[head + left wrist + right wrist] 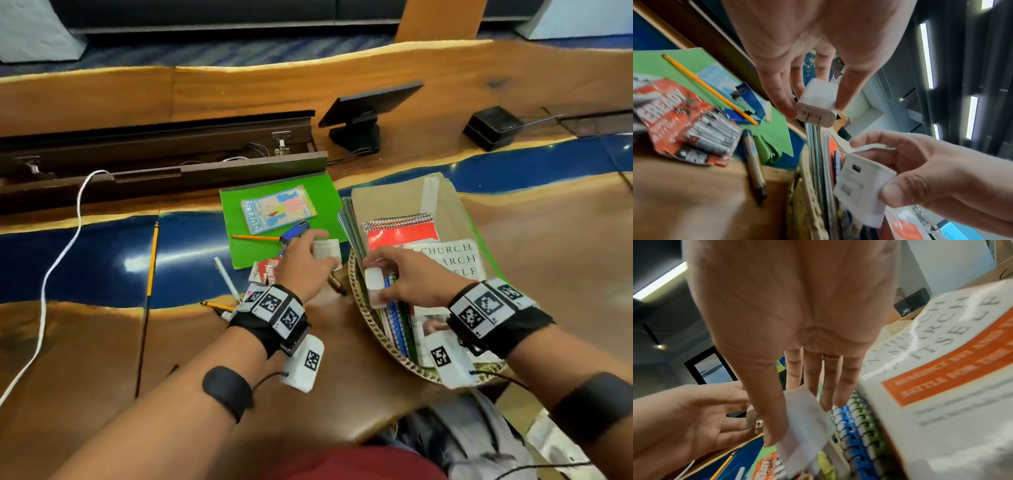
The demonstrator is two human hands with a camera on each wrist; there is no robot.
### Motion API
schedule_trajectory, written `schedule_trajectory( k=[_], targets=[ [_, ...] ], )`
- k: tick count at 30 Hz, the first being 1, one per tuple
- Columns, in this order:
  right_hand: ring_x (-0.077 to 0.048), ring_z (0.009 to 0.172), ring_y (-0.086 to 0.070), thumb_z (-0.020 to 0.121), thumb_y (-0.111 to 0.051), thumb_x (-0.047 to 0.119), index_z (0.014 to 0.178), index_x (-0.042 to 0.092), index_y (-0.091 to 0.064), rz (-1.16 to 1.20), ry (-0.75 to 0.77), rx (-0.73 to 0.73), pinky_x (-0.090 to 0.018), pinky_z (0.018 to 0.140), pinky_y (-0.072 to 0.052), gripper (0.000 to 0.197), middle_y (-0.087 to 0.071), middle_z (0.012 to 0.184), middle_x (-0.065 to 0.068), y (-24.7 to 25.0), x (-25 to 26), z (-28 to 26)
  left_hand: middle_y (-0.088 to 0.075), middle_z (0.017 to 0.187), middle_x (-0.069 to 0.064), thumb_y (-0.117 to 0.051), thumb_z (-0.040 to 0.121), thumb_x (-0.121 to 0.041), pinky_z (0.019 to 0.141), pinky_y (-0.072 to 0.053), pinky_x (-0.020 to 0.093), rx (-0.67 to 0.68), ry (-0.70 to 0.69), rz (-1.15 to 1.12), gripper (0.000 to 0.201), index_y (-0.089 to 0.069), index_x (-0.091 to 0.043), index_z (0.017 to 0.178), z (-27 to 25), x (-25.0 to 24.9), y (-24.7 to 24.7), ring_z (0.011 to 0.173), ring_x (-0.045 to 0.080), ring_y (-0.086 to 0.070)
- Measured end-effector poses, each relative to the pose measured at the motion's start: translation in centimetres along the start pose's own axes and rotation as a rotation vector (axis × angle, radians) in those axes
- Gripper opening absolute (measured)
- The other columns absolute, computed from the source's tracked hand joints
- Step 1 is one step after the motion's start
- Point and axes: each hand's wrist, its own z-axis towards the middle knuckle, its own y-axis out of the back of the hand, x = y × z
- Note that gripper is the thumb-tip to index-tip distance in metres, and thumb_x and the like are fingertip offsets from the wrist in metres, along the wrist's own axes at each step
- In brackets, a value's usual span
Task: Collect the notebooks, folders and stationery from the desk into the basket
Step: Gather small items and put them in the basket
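My left hand (321, 253) pinches a small white plug adapter (815, 104) between thumb and fingers, just left of the woven basket (362, 310). My right hand (376, 275) grips a larger white charger block (861, 188) over the basket's left side. The basket holds a red spiral notebook (400, 233), a grey book (452, 260), several spiral pads and folders. On the desk lie a green folder (318, 202) with a wrapped colourful pad (277, 209) and a pencil (255, 237), a battery pack (688, 120), a brown pen (754, 164) and a white pen (226, 277).
A white cable (61, 246) runs down the left of the desk. A long yellow pencil (152, 260) lies beside it. An open cable trough (154, 147), a small monitor (366, 113) and a black box (493, 126) stand at the back. A green stapler (766, 149) sits by the folder.
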Motion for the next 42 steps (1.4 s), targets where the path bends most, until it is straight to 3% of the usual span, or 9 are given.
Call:
schedule_trajectory(
  k=[8,12,17,19,23,27,30,36,42],
  targets=[
    [-0.006,0.109,-0.059,0.07,-0.083,0.009,0.115,0.031,-0.059,-0.081,-0.056,0.167,-0.027,0.101,-0.045,0.055,-0.063,0.117,0.011,1.1,-0.9,-0.7,-0.052,0.109,-0.002,-0.062,0.092,-0.014,0.069,-0.038,0.02,0.071,-0.01,0.003,0.035,-0.055,-0.019,0.126,-0.9,-1.4,-3.1,0.093,0.016,-0.053],
    [-0.007,0.102,-0.06,0.074,-0.081,0.013,0.114,0.03,-0.06,-0.071,-0.053,0.173,-0.026,0.095,-0.047,0.048,-0.064,0.111,0.011,2.0,-0.1,-0.7,-0.053,0.109,-0.001,-0.063,0.092,-0.018,0.083,-0.045,0.03,0.098,-0.007,0.027,0.036,-0.055,-0.02,0.126,-1.2,-1.5,-3.8,0.099,0.022,-0.058],
    [-0.008,0.094,-0.063,0.068,-0.08,0.03,0.106,0.035,-0.064,-0.054,-0.149,0.262,-0.045,0.086,-0.056,0.042,-0.064,0.101,0.017,1.8,-0.7,-1.0,-0.054,0.107,-0.001,-0.064,0.091,-0.016,0.09,-0.052,0.041,0.127,0.007,0.027,0.034,-0.055,-0.02,0.123,-1.2,-1.2,-4.1,0.099,0.026,-0.061],
    [-0.005,0.086,-0.061,0.076,-0.077,0.024,0.111,0.032,-0.064,-0.162,-0.147,0.307,-0.041,0.088,-0.055,0.038,-0.061,0.089,0.018,1.4,-0.7,-1.2,-0.053,0.104,-0.002,-0.064,0.091,-0.016,0.09,-0.052,0.041,0.131,0.016,0.034,0.033,-0.055,-0.021,0.123,-1.4,-1.0,-4.3,0.098,0.025,-0.06],
    [-0.022,0.086,-0.068,0.078,-0.07,0.024,0.106,0.038,-0.066,-0.23,-0.178,0.284,-0.048,0.082,-0.057,0.031,-0.062,0.096,0.01,0.9,-0.3,-1.4,-0.055,0.107,-0.001,-0.063,0.093,-0.018,0.089,-0.051,0.038,0.15,0.03,0.037,0.032,-0.054,-0.022,0.123,-1.6,-0.6,-4.9,0.097,0.021,-0.057],
    [-0.004,0.082,-0.055,0.086,-0.064,0.015,0.113,0.029,-0.066,-0.291,-0.14,0.234,-0.031,0.086,-0.051,0.03,-0.053,0.089,0.017,0.9,0.0,-1.5,-0.056,0.109,-0.002,-0.065,0.091,-0.022,0.09,-0.051,0.038,0.157,0.044,0.019,0.032,-0.054,-0.023,0.121,-1.7,-0.3,-5.6,0.099,0.021,-0.059],
    [-0.009,0.079,-0.057,0.085,-0.066,0.014,0.105,0.029,-0.066,-0.255,-0.149,0.23,-0.039,0.08,-0.056,0.025,-0.053,0.088,0.016,1.0,0.2,-1.7,-0.057,0.103,-0.001,-0.069,0.088,-0.027,0.083,-0.052,0.037,0.132,0.055,0.044,0.032,-0.052,-0.024,0.115,-1.4,0.0,-6.1,0.093,0.023,-0.061],
    [-0.013,0.1,-0.056,0.089,-0.06,0.016,0.106,0.024,-0.066,-0.323,-0.094,0.199,-0.025,0.084,-0.044,0.02,-0.062,0.112,0.006,0.8,1.0,-2.0,-0.06,0.096,0.004,-0.076,0.081,-0.035,0.073,-0.051,0.04,0.091,0.054,0.107,0.038,-0.048,-0.022,0.103,-0.6,0.2,-7.1,0.085,0.027,-0.062],
    [-0.014,0.089,-0.061,0.082,-0.067,0.048,0.095,0.024,-0.066,-0.333,-0.128,0.165,-0.025,0.07,-0.044,0.028,-0.066,0.098,0.004,-0.2,0.9,-2.0,-0.062,0.095,0.007,-0.076,0.08,-0.038,0.064,-0.04,0.032,0.107,0.038,0.181,0.038,-0.046,-0.024,0.099,0.0,0.5,-7.8,0.084,0.027,-0.061]
  ],
)
